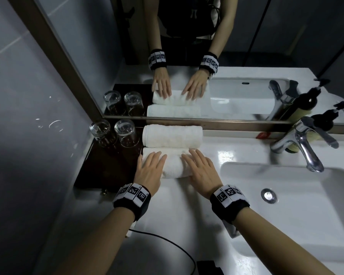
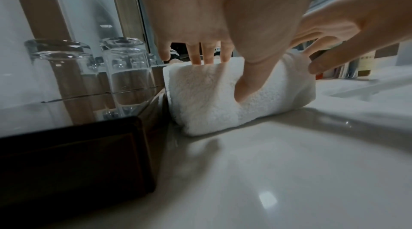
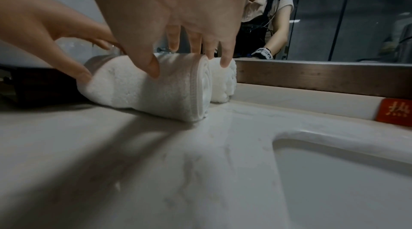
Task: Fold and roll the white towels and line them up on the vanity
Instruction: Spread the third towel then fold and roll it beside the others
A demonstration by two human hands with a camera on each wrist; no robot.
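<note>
Two rolled white towels lie side by side on the white vanity (image 1: 187, 207), parallel to the mirror. The back roll (image 1: 172, 135) (image 3: 225, 83) sits against the mirror frame. The front roll (image 1: 174, 165) (image 2: 200, 106) (image 3: 142, 92) touches it. My left hand (image 1: 151, 165) (image 2: 223, 76) lies on the front roll's left half and my right hand (image 1: 199, 167) (image 3: 183, 62) on its right half. Both press down with straight, spread fingers over the top. The thumbs push into the near side.
Two upturned glasses (image 1: 115, 133) stand on a dark tray (image 1: 99, 169) just left of the rolls. The sink basin (image 1: 296, 205) and chrome faucet (image 1: 304, 145) lie to the right, with a red label (image 1: 263, 135) and pump bottles (image 1: 324, 120) behind. A black cable (image 1: 167, 241) runs near the front edge.
</note>
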